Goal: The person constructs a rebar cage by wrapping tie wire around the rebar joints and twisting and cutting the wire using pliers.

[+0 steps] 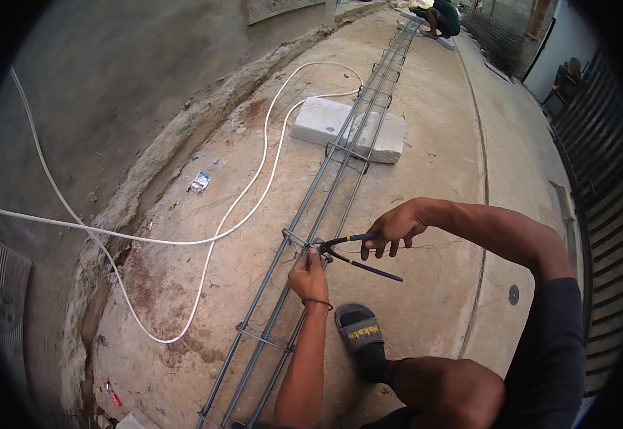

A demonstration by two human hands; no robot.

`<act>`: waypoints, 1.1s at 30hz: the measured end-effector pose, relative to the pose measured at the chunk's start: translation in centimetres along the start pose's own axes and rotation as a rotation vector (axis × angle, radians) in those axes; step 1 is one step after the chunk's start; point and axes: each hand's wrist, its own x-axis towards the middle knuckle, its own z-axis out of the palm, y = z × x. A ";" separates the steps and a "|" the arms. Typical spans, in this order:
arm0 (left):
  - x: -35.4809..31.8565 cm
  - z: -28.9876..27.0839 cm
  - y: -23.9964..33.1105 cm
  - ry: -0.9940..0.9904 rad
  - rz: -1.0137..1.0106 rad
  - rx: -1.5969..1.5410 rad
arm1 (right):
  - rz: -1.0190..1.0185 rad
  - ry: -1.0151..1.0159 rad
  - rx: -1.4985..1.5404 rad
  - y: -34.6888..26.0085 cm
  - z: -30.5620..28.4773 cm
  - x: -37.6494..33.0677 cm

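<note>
A long cage of steel reinforcing bars (pixel 263 332) with square stirrups runs from the lower edge to the far end. My left hand (pixel 309 280) is closed in a pinch at a stirrup joint in the middle of the cage; what its fingertips hold is too small to make out. My right hand (pixel 397 227) grips the upper handle of a pair of pincers (pixel 365 267) with dark handles. The lower handle sticks out free, so the handles stand apart. The pincers' jaws are at the same joint, beside my left fingertips. Thin wire strands show beneath my right hand.
Pale blocks (pixel 318 120) lie under the cage ahead. A white cable (pixel 208 272) loops over the concrete floor at left. My sandalled foot (pixel 360 332) is right of the cage. Another person (pixel 443 18) crouches at its far end. A slatted metal gate (pixel 611 214) borders the right.
</note>
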 end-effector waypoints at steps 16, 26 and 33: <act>-0.4 4.5 0.5 0.060 -0.321 -0.529 | -0.257 0.594 0.317 9.2 -1.4 2.3; 0.3 0.1 -2.6 -0.203 0.222 0.438 | -0.546 0.507 0.481 5.4 7.8 9.9; 3.9 -4.0 1.3 0.115 0.685 0.559 | -0.390 0.361 0.545 2.6 5.6 11.9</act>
